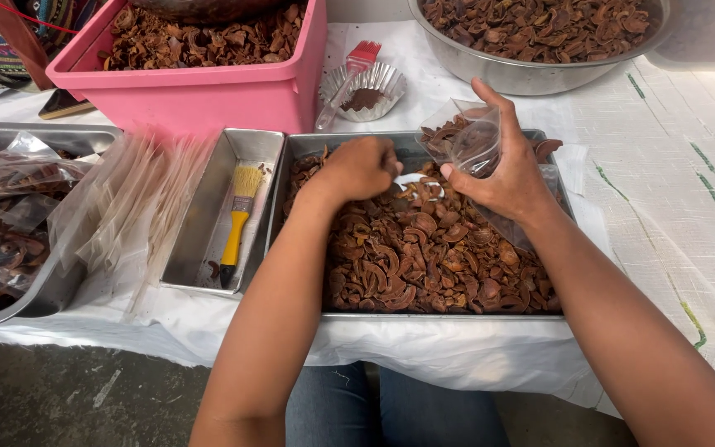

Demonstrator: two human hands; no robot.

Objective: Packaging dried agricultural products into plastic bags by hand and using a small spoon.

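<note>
Nearest, a steel tray [308, 149] on the white-covered tabletop [664, 199] is filled with brown dried peel pieces [424, 257]. Above them, the left hand [362, 168] has its grip closed around a small white scoop [415, 180], its bowl just over the pieces. The right hand [506, 178] pinches a clear plastic bag [467, 142], partly filled with peel, its mouth tilted toward the scoop. Left of the tray, a narrower steel pan [208, 232] holds a yellow-handled brush [239, 219], beside a stack of empty clear bags [126, 199]. Farther back stand a pink tub [208, 95] and a steel bowl [498, 74], both full of peel.
</note>
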